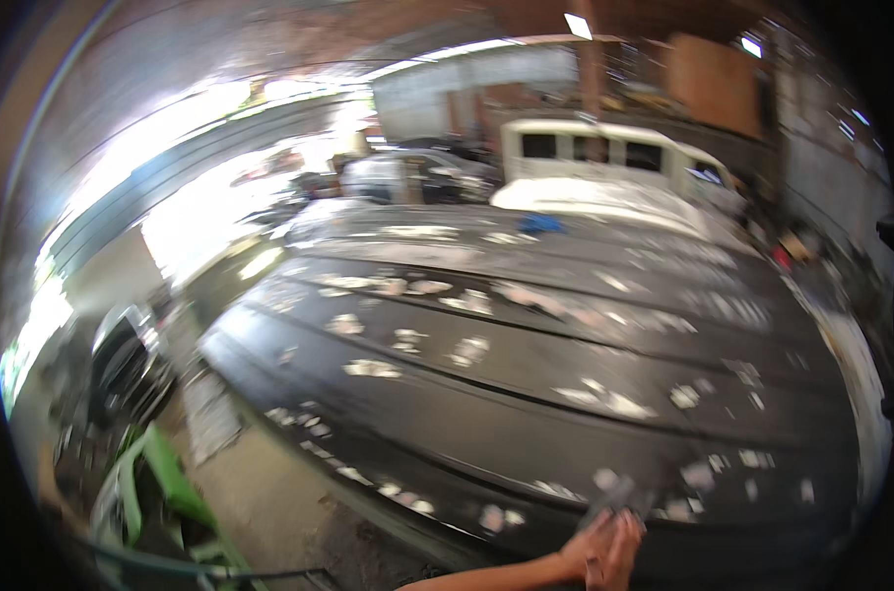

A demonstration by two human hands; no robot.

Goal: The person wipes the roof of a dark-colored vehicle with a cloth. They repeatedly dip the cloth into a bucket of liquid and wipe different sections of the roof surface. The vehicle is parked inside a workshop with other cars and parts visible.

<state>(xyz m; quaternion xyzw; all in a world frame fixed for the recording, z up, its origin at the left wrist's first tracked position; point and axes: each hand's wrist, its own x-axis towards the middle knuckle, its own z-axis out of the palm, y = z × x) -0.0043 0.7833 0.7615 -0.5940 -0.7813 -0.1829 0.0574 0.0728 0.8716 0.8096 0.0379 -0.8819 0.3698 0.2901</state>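
Two hands come together at the lower right of the dark vehicle roof (447, 414). My left hand (587, 548) reaches in along a bare forearm from the lower left, and my right hand (619, 554) is against it, rising from the bottom edge. Both are closed around a grey flat piece (614, 498), perhaps a sanding pad, which lies against the roof. Motion blur hides its exact kind and the single fingers. Pale patches of filler (604, 398) are scattered over the ribbed black surface, some right beside the piece.
A blue cloth-like thing (540, 224) lies on the roof's far part. Beyond stand a white van (604, 158) and other vehicles. Green body parts (171, 478) are on the floor at the lower left, near a dark car part (132, 369). A corrugated wall (831, 167) runs along the right.
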